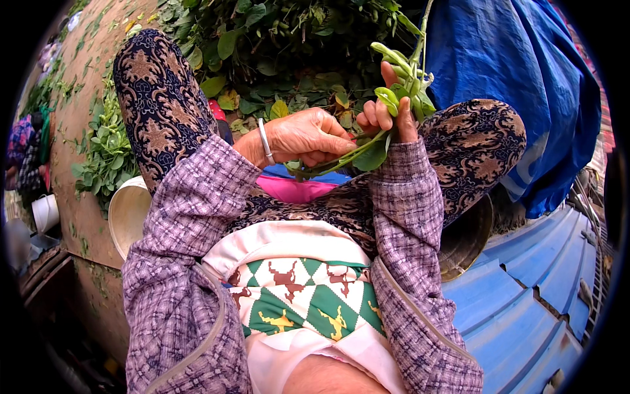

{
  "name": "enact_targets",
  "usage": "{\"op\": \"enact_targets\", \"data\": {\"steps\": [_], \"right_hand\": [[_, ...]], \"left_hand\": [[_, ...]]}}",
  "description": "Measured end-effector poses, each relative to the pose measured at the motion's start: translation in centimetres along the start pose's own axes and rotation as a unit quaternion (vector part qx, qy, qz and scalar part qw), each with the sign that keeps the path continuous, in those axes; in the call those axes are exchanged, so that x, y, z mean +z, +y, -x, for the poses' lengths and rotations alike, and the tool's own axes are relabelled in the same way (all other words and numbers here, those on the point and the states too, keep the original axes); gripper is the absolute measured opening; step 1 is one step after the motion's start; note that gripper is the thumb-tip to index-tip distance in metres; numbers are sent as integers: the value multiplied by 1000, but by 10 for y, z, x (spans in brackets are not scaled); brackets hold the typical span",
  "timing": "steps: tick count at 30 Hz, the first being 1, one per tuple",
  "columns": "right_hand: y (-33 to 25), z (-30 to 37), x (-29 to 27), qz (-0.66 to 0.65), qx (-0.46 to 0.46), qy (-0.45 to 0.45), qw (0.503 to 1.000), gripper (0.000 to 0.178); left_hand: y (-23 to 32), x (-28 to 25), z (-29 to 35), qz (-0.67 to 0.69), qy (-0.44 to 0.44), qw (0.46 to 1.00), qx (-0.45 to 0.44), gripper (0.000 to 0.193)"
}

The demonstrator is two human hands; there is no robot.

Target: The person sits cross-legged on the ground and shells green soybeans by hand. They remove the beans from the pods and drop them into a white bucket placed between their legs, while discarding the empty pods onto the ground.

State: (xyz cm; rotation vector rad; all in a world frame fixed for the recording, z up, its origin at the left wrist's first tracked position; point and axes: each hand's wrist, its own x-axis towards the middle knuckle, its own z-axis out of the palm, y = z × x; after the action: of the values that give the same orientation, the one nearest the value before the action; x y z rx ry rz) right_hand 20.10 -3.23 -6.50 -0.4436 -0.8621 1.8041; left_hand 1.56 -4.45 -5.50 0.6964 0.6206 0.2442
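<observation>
A green bean stalk (413,69) with plump pods and a few leaves runs slantwise between my two hands, over my lap. My left hand (298,136), with a silvery bracelet at its wrist, is closed, thumb and fingers pinching the lower end of the stem. Farther right, my right hand (387,118) has its fingers curled around the stalk just below the pods, the index finger raised behind them. Leaves and pods partly cover this hand. Below both hands, something pink and blue (298,187) shows between my legs.
Ahead lies a heap of leafy bean plants (275,39). A blue tarp (512,85) covers something at the right, above blue corrugated sheets (518,315). A white bucket (128,213) stands by my left leg, a metal basin (469,243) under my right knee. Loose plants (108,148) lie left.
</observation>
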Motion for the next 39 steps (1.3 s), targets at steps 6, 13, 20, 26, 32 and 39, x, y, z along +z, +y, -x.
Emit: {"op": "enact_targets", "data": {"steps": [6,13,20,26,32,39], "right_hand": [[-3,0,10,103,77,82,988,76],[7,-6,-11,-74,68,115,988,83],[15,-5,-23,-44,71,153,985,69],[9,1,0,52,89,223,969,60],[13,1,-10,49,106,216,969,24],[10,1,-7,152,118,209,959,18]], "left_hand": [[-8,2,-4,16,-9,1000,-13,19],[-2,-8,4,54,176,981,65,13],[-6,-7,3,9,247,960,131,11],[-7,-12,2,39,246,951,182,10],[-8,-6,-3,31,257,950,175,11],[-9,-1,-1,13,207,970,130,13]]}}
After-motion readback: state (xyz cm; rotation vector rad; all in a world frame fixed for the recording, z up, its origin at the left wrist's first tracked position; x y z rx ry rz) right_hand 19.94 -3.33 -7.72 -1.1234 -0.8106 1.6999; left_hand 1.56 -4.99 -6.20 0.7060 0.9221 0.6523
